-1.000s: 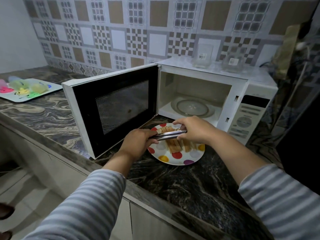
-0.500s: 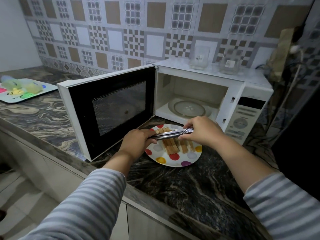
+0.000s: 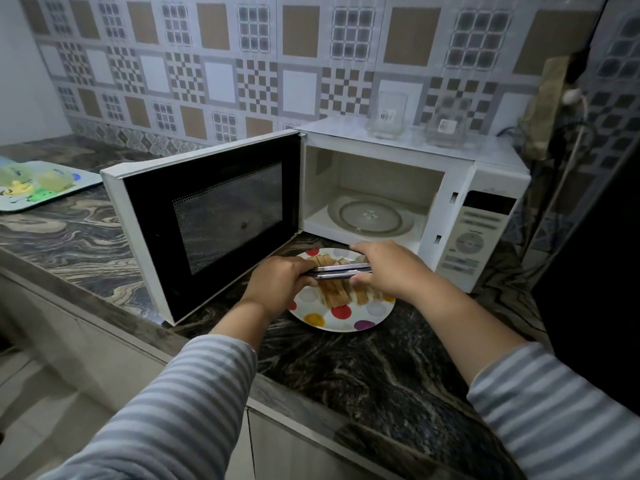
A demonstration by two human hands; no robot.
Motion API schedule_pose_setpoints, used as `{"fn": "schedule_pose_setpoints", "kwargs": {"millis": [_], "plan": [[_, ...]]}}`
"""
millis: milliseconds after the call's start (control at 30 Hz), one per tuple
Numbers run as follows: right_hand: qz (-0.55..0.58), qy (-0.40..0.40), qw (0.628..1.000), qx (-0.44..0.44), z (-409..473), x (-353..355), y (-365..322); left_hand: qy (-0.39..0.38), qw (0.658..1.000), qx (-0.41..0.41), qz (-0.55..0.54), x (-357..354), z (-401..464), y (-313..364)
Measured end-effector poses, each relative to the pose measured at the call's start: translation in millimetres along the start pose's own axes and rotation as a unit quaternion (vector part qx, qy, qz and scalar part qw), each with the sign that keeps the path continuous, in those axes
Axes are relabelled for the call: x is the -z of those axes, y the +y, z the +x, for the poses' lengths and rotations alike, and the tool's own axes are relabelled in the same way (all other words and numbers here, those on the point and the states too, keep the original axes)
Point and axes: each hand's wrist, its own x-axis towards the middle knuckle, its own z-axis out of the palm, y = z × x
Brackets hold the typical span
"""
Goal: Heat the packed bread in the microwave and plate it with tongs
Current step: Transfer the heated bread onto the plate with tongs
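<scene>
Dark veined stone forms the countertop [image 3: 363, 375], whose front edge is seen nearest the viewer, above pale cabinet fronts. Two forearms in grey-and-white striped sleeves are extended across it. The left hand [image 3: 277, 285] is curled around one end of a pair of metal tongs [image 3: 341, 270], and the right hand [image 3: 388, 268] is closed over the other end, thumb beneath and fingers above; the tongs are thus held level between both hands, with their arms pressed nearly together. Whether anything is gripped between the tong tips cannot be told, as the tips are covered by the right hand.

Directly beneath the tongs, a white plate [image 3: 346, 318] with coloured polka dots is set on the countertop. Strips of toasted bread [image 3: 334, 294] are laid on it, partly hidden by the tongs and hands.

Just behind the plate, a white microwave [image 3: 485, 216] is placed with its door [image 3: 211, 223] swung fully open to the left. A glass turntable [image 3: 370, 216] is seen inside the cavity, with nothing on it. Two clear glass containers [image 3: 386, 116] bearing small labels are stood on the microwave top.

At far left, a light tray [image 3: 62, 188] with coloured shapes is rested on the countertop. Patterned wall tiles [image 3: 221, 77] in brown, grey and white make up the background.
</scene>
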Motion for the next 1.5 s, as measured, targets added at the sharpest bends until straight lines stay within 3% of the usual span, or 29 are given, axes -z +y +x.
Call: {"fn": "schedule_pose_setpoints", "kwargs": {"millis": [200, 400, 533, 667, 933, 1167, 1233, 1367, 1500], "plan": [[-0.024, 0.004, 1.000, 0.002, -2.1, -3.3, 0.0, -0.046, 0.998, 0.000, 0.049, 2.7, -3.8, 0.3], [-0.025, 0.035, 0.999, -0.013, -0.5, -26.1, -8.0, -0.027, 0.994, 0.072, 0.083, 1.2, -8.6, -6.9], [0.010, 0.065, 0.996, -0.053, 1.8, -66.0, -19.0, -0.008, 0.977, 0.195, 0.080, -17.8, -22.2, -12.6], [0.051, 0.081, 0.989, -0.111, -5.2, -107.9, -27.6, -0.087, 0.946, 0.312, -0.001, -43.8, -37.5, -9.6], [0.006, 0.115, 0.982, -0.153, -6.8, -148.3, -24.5, -0.150, 0.940, 0.305, 0.036, -69.2, -41.4, -5.1], [0.156, 0.250, 0.928, -0.227, 1.0, -126.6, 25.9, -0.177, 0.935, 0.306, 0.032, -66.4, -27.4, -17.7], [0.151, 0.213, 0.932, -0.253, 9.4, -122.6, 52.8, -0.180, 0.934, 0.306, 0.036, -67.1, -21.4, -24.2], [0.133, 0.050, 0.956, -0.258, 25.6, -136.1, 89.4, -0.167, 0.939, 0.298, 0.044, -74.3, -12.3, -38.1], [0.100, 0.022, 0.964, -0.245, 43.2, -140.1, 98.5, -0.134, 0.947, 0.290, 0.044, -79.5, -2.7, -51.1]]}}
